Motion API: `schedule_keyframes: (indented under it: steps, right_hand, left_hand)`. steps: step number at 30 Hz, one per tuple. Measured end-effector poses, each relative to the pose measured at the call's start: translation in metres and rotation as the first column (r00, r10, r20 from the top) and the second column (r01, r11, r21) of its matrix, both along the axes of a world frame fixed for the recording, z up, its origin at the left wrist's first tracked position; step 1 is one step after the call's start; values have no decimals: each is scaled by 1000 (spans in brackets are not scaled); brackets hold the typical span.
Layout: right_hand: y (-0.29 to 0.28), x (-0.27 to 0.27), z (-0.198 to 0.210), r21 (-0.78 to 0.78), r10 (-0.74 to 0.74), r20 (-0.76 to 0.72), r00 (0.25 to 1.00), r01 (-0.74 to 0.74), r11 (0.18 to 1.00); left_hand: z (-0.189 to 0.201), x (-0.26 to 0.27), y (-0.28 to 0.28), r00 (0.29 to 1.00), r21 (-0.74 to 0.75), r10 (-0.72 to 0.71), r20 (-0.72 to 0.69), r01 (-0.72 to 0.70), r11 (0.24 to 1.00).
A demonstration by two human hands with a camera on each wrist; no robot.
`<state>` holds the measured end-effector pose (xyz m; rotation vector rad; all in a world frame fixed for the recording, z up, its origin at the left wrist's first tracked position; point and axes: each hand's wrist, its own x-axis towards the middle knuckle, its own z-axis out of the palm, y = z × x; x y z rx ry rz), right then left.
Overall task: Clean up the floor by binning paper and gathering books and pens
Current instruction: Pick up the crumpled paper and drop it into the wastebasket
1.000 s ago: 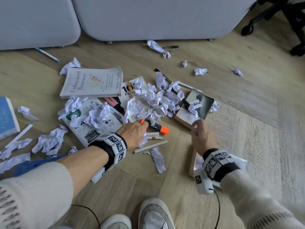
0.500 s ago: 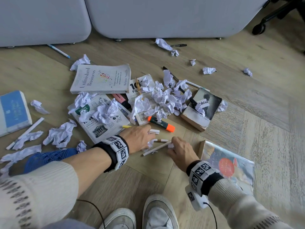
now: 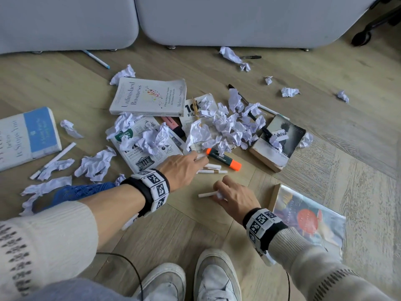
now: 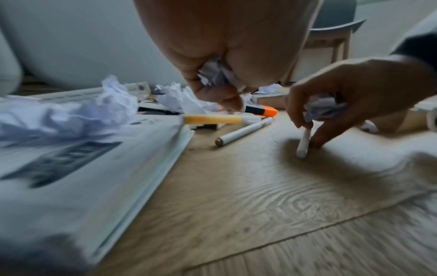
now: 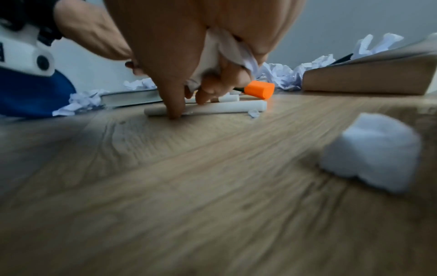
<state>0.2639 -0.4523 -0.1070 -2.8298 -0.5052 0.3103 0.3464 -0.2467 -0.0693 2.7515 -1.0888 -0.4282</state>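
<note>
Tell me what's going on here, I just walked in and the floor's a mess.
A person is crouched over a wooden floor strewn with crumpled paper, books and pens. Their right hand holds a paper wad and pinches a white pen lying on the floor. Their left hand, also holding crumpled paper, reaches toward the orange highlighter by the main paper pile. Most of the litter is not yet picked up.

Head view high, looking down; wrist views floor-level — all share orange highlighter [image 3: 224, 159].
</note>
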Motion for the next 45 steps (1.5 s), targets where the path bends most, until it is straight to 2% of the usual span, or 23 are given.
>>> schedule_keyframes:
  steps: [3,6,8,10,12,14,17,20,23,26,28,30,33,35,38,40,42,45]
  right_hand:
    - [0,0,1,-50,96,38,995,-94,994]
    - [0,0,2,-128,195,62,979,-186,974]
    - [0,1,3,-141,219,78,973,-206,968]
    - [1,3,3,-135,219,80,972,-207,969]
    - [5,7,2,-130,225,83,971,-214,968]
    - [11,15,3,-144,245,80,966,-232,962]
    - [26,27,5,-102,215,53,975,-209,973]
    - [46,43,19,17,134,24,991,-135,991]
    - [65,69,49,122,79,24,997,-81,989]
    - [83,104,69,120,60,171,983,-82,989]
    - [103,124,67,102,49,208,977,-71,992]
    - [130,141,58,59,34,204,978,-47,997]
    - [177,148,35,-90,44,190,981,-27,996]
    - [198,145,19,-172,50,159,986,-22,985]
    - [201,145,5,-194,80,165,983,-47,980]
    - [193,152,3,-216,190,165,968,-152,965]
    - [182,162,4,-241,266,110,958,-234,942]
    - [172,172,13,-160,247,39,968,-238,958]
  left_hand:
    - [5,-1,23,991,-108,120,-63,-127,986]
    - [15,8,61,940,-181,242,-241,-288,940]
    - [24,18,91,876,-126,362,-321,-418,900]
    - [28,22,119,836,-5,456,-306,-480,877]
    - [26,15,139,851,206,475,-224,-435,876]
    - [22,4,148,894,373,413,-174,-329,868]
    - [15,-10,146,927,473,350,-133,-251,845]
    - [10,-24,136,937,548,335,-98,-230,804]
    - [-3,-34,131,907,534,413,-83,-309,787]
    - [-5,-38,126,898,463,420,-131,-319,827]
    - [7,-38,129,883,392,429,-189,-333,858]
    - [29,-35,139,850,298,479,-218,-409,862]
    - [64,-31,171,759,213,631,-161,-598,773]
    - [81,-30,199,705,238,707,-63,-677,696]
    - [86,-29,236,645,337,763,-37,-711,617]
    - [84,-30,247,633,356,773,-50,-712,605]
    - [79,-26,247,652,369,755,-71,-686,627]
    - [66,-12,233,718,407,692,-76,-611,679]
